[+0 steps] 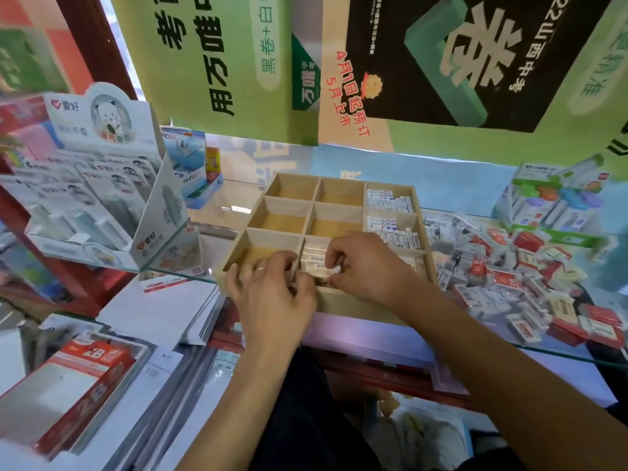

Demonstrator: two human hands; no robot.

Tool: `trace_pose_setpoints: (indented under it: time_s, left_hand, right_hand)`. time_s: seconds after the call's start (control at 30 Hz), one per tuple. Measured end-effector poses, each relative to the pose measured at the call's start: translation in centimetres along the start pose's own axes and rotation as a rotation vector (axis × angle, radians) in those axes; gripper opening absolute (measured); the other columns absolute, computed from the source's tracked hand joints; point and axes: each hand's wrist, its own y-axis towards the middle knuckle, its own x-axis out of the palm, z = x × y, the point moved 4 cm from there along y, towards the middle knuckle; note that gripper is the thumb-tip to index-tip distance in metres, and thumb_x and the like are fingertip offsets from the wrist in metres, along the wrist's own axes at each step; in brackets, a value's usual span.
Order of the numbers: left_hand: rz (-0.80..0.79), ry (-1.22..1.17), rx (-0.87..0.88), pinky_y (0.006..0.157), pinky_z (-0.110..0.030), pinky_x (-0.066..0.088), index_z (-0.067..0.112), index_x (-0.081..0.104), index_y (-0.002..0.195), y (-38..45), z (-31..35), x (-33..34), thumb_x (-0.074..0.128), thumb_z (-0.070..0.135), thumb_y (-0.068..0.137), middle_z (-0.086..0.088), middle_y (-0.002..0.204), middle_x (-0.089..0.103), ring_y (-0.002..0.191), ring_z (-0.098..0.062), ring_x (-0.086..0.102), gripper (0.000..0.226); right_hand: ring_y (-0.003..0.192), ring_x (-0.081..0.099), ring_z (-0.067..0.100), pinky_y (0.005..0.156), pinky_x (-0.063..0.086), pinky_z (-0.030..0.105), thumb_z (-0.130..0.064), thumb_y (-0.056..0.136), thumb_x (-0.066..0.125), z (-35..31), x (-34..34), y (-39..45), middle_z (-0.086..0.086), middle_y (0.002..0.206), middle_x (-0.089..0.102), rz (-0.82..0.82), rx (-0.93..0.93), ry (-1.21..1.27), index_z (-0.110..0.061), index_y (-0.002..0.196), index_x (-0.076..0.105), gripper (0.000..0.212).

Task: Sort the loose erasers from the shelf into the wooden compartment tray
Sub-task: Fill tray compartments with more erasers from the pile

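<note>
Your left hand point(272, 287) and right hand point(363, 266) both pinch cream erasers point(314, 261) in the wooden tray's point(343, 304) near-middle compartment — fingers curled round them — while the loose eraser pile point(530, 270) lies on the glass shelf point(509, 348) at three o'clock.

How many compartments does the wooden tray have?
9, in three rows of three in the wooden tray: left and middle columns, and right column partly hidden by the right hand.
</note>
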Motion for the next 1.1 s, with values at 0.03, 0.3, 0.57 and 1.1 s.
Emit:
trace_pose_setpoints:
  time_s: [0.03,0.3,0.57,1.1]
  left_hand:
    - [-0.001,-0.004,0.006,0.111,-0.045,0.018,0.028,0.065,0.1,0.0,-0.1,0.0,0.047,0.036,0.079,0.007,0.093,0.068,0.105,-0.022,0.051,0.029]
    - [0.025,-0.172,0.131,0.096,-0.047,0.039,0.021,0.067,0.096,-0.2,0.9,-0.7,0.052,0.024,0.08,0.004,0.097,0.064,0.099,-0.021,0.052,0.022]
    - [-0.169,-0.468,0.435,0.08,-0.016,0.047,0.018,0.072,0.096,-1.6,9.2,0.7,0.061,0.01,0.082,0.01,0.093,0.069,0.087,-0.003,0.062,0.02]
    - [-0.807,-0.143,0.83,0.082,-0.024,0.049,0.023,0.072,0.098,-2.4,29.6,17.5,0.064,0.019,0.084,0.008,0.099,0.07,0.088,-0.006,0.061,0.016]
  right_hand:
    - [0.08,0.052,0.011,0.075,0.046,0.026,-0.013,0.074,0.075,0.0,0.1,0.1,-0.004,0.089,0.057,-0.005,-0.006,-0.011,-0.019,0.084,0.066,0.015]
    - [0.073,0.056,0.003,0.067,0.044,0.01,-0.012,0.075,0.076,-0.1,-1.3,-0.7,-0.012,0.078,0.059,0.081,0.045,0.143,-0.016,0.088,0.07,0.015]
    - [0.073,0.062,-0.001,0.066,0.046,0.005,-0.014,0.078,0.076,5.5,-7.7,-9.1,-0.015,0.079,0.066,0.285,0.181,0.281,-0.019,0.088,0.071,0.012]
    - [0.071,0.066,0.011,0.064,0.047,0.021,-0.01,0.081,0.071,23.7,-15.5,-22.3,-0.004,0.079,0.071,0.669,0.61,0.275,-0.019,0.082,0.07,0.01]
